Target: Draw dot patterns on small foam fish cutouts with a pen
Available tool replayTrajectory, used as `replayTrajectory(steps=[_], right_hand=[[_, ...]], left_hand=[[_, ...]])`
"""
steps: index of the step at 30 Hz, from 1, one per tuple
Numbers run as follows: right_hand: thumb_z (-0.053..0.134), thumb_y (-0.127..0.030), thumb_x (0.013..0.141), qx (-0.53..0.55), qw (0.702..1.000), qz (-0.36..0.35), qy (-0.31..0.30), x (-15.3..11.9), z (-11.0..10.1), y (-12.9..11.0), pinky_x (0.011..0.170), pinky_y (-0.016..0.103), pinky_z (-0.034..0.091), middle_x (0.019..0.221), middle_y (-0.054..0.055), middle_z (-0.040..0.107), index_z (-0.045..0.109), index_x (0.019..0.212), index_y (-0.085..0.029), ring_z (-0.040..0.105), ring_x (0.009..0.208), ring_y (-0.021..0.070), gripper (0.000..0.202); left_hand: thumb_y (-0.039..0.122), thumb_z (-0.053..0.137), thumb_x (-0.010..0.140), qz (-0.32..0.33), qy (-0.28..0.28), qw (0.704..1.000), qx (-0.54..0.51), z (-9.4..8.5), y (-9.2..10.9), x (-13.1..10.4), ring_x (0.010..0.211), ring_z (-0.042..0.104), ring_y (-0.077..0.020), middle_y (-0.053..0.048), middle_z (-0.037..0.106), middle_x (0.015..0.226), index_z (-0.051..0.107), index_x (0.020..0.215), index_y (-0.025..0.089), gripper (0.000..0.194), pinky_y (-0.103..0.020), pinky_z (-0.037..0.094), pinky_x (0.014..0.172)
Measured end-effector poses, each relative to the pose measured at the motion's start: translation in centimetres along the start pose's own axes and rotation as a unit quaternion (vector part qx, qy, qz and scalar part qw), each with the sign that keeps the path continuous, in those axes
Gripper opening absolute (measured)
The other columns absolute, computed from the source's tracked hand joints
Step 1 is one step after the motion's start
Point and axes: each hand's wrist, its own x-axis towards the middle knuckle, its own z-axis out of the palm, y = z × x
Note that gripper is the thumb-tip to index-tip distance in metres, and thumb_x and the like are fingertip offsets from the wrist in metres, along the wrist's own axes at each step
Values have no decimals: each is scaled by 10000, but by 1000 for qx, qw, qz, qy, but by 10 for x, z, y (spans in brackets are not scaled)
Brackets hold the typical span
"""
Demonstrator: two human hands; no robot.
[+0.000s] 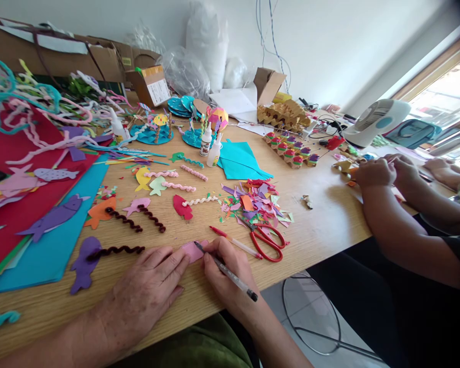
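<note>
My right hand (230, 271) is closed around a black pen (232, 277), its tip on a small piece of pink paper (192, 251). My left hand (149, 286) lies flat on the table, fingertips pressing the left end of that paper. Just beyond my right hand lie a red pen (235, 242) and red-handled scissors (268, 242). Left of my left hand is a purple paper fish (85, 263) with a dark brown curled pipe cleaner (118, 250). More paper fish with curled pipe cleaners lie ahead, among them a red fish (183, 207) and an orange fish (98, 213).
A heap of paper scraps (258, 202) lies beyond the scissors. Glue bottles (213, 153), turquoise sheets (241, 160) and a painted egg carton (291, 149) stand farther back. Coloured sheets (53, 260) cover the left side. Another person's forearm (394, 214) rests at the right.
</note>
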Motion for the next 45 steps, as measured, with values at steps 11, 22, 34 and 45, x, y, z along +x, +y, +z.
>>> replayTrajectory(steps=[11,22,34,45], right_hand=[[474,-104,785,-9,1000,-8,4,-1,0,1,567,225,427,722,-8,636,535,810,-205,583,610,130,121],[476,-151,768,-9,999,30,21,0,0,0,502,232,397,617,-24,603,527,771,-217,547,525,133,83],[458,-136,734,106,993,53,8,-2,-9,-9,488,195,396,626,-32,599,535,763,-204,536,530,107,107],[508,-188,765,63,997,17,-47,-10,-16,-6,451,188,336,596,-40,542,555,749,-194,449,491,93,50]], left_hand=[[144,382,917,18,9,1000,21,-2,-1,2,1006,525,-236,-67,639,1115,563,1177,113,319,-377,368,905],[151,377,919,5,6,1000,17,1,0,1,1017,531,-235,-74,638,1117,571,1175,136,322,-382,387,914],[112,354,925,43,33,998,5,-7,-7,0,1007,556,-205,-58,659,1077,606,1108,133,313,-348,420,911],[119,341,942,77,24,997,0,-15,-12,3,1005,566,-188,-63,655,1068,594,1101,112,300,-326,445,908]])
